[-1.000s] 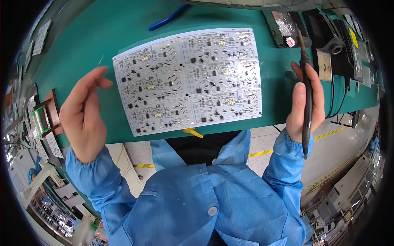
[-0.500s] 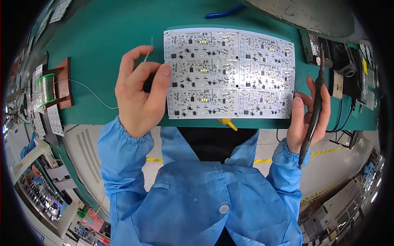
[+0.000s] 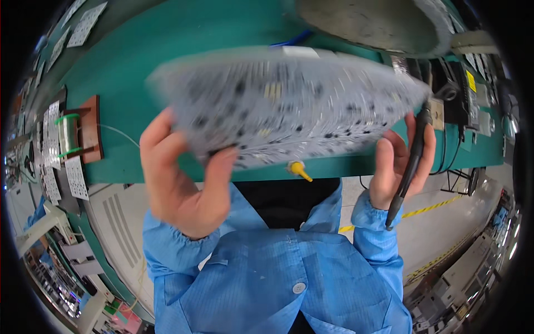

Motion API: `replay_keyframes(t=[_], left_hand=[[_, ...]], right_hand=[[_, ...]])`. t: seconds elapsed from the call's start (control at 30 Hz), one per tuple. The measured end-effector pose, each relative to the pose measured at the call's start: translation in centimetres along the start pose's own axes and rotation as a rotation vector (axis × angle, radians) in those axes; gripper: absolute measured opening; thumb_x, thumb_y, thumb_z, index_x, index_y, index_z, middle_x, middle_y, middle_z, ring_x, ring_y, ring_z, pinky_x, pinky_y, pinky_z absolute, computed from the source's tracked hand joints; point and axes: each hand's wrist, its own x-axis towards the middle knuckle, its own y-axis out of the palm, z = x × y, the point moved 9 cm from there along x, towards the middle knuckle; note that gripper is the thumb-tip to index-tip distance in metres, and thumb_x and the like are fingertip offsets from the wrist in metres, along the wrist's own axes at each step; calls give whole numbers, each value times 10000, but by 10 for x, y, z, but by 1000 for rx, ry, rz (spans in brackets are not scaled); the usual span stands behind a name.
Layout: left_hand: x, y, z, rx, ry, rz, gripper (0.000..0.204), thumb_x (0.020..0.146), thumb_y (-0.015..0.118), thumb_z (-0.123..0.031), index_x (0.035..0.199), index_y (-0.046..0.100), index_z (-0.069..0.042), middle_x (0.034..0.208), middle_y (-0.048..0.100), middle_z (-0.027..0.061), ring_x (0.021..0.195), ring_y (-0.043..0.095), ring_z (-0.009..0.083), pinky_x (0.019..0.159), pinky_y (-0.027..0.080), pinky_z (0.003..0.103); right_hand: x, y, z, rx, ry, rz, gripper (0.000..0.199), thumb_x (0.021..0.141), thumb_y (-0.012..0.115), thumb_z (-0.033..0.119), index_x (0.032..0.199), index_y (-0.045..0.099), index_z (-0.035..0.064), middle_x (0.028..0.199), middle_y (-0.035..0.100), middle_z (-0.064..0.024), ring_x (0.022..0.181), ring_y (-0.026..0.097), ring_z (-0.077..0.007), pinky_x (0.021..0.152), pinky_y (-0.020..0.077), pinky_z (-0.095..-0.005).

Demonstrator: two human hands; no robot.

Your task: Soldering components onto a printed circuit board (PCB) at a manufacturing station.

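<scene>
A white panel of joined circuit boards [image 3: 278,106], dotted with small black and yellow parts, is tilted up off the green mat and smeared by motion. Its left end is gripped by my left hand [image 3: 186,186], thumb on the component face and fingers round the edge. Thin solder wire [image 3: 119,131] runs toward this hand from a spool [image 3: 69,136]; its end is hidden. In my right hand [image 3: 384,181] lies a black soldering iron [image 3: 411,161], handle end toward me. That hand's fingertips are by the panel's lower right edge; whether they touch it, I cannot tell.
The spool sits on a red-brown stand [image 3: 92,131] at the left, beside more white boards [image 3: 76,177]. A large grey rounded object [image 3: 367,25] hangs over the far right. Black equipment [image 3: 453,94] with cables stands at the right. A yellow fitting [image 3: 300,170] juts from the front edge.
The panel has gone from lying flat on the mat to tilted up, its left end raised and shifted left. My left hand has closed on its edge. My right hand keeps the soldering iron.
</scene>
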Motion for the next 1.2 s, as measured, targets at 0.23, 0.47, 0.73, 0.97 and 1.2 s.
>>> replay_keyframes(t=[0.23, 0.47, 0.73, 0.97, 1.2], left_hand=[[3, -2, 5, -122, 297, 242, 240, 836, 586, -46, 1019, 432, -39, 1112, 512, 230, 1005, 564, 390, 840, 502, 476], [2, 5, -14, -110, 382, 257, 254, 872, 536, -81, 1107, 442, -70, 1104, 489, 190, 1005, 562, 376, 850, 506, 460], [2, -2, -19, -76, 408, 151, 224, 865, 504, -22, 1077, 439, -57, 1093, 435, 157, 1022, 558, 367, 868, 509, 448], [1, -3, -3, -146, 392, 98, 249, 839, 502, 35, 1065, 444, -52, 1086, 420, 143, 1039, 557, 360, 893, 504, 445], [0, -9, 21, -306, 178, 105, 267, 827, 509, 46, 1069, 459, -55, 1093, 423, 127, 1068, 547, 358, 911, 494, 439]], right_hand=[[-4, -10, 4, 431, -5, -122, 746, 756, 734, 151, 1349, 296, 45, 1262, 444, -301, 1001, 592, -285, 835, 517, -405], [-8, -25, 13, 172, -217, -21, 610, 711, 744, 49, 1231, 424, 39, 1041, 588, -207, 888, 596, -274, 797, 486, -386], [-10, -26, 18, 118, -241, 14, 567, 768, 685, 51, 1255, 395, 51, 1050, 568, -223, 896, 598, -278, 777, 504, -380], [-11, -20, 31, 2, -284, 66, 534, 815, 637, 99, 1276, 374, 50, 1032, 561, -247, 875, 592, -270, 758, 492, -365], [-14, -16, 36, -45, -291, 113, 555, 815, 635, 103, 1293, 355, 54, 1062, 544, -250, 889, 582, -274, 758, 495, -369]])
